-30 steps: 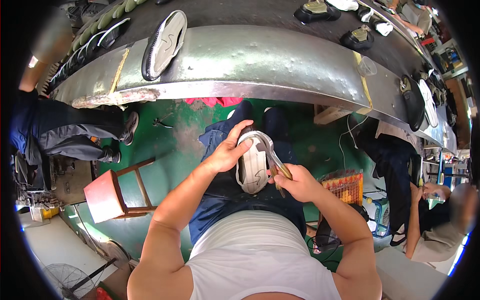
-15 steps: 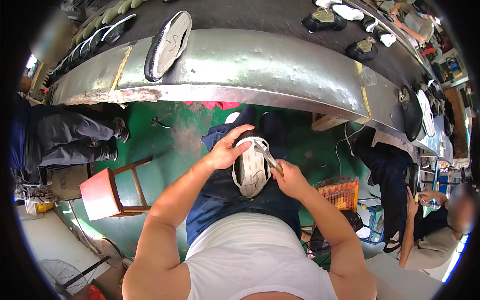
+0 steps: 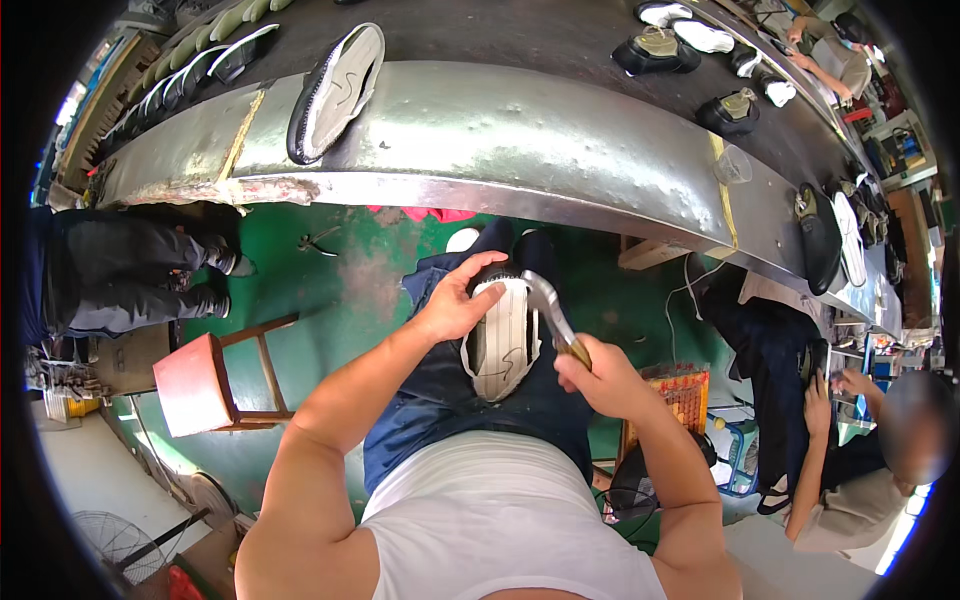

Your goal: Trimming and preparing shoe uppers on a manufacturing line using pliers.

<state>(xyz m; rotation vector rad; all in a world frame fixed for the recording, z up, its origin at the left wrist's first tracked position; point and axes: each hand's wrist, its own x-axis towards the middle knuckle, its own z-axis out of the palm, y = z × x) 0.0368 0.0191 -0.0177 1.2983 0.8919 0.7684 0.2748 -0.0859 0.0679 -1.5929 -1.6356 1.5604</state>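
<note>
A shoe [image 3: 503, 345] lies bottom-up over my lap, with a pale insole bottom, a dark toe and a squiggle drawn near the heel end. My left hand [image 3: 462, 300] is closed on the toe end, thumb pressed on the pale bottom and fingers over the dark far edge. In my right hand [image 3: 602, 376] is a hammer [image 3: 556, 315] with a curved metal head and a wooden handle. The hammer's head is over the right side of the shoe's toe; whether it touches I cannot tell.
A metal-edged bench [image 3: 520, 110] curves across ahead, with another upturned shoe [image 3: 340, 95] on its edge. More shoes [image 3: 655, 50] stand at the right. A wooden stool [image 3: 195, 385] is on my left, and pincers [image 3: 318, 241] lie on the green floor. A co-worker [image 3: 850, 470] sits at the right.
My right hand and the hammer have moved right and slightly down, so the hammer's head has shifted off the middle of the toe. My left hand stays on the shoe.
</note>
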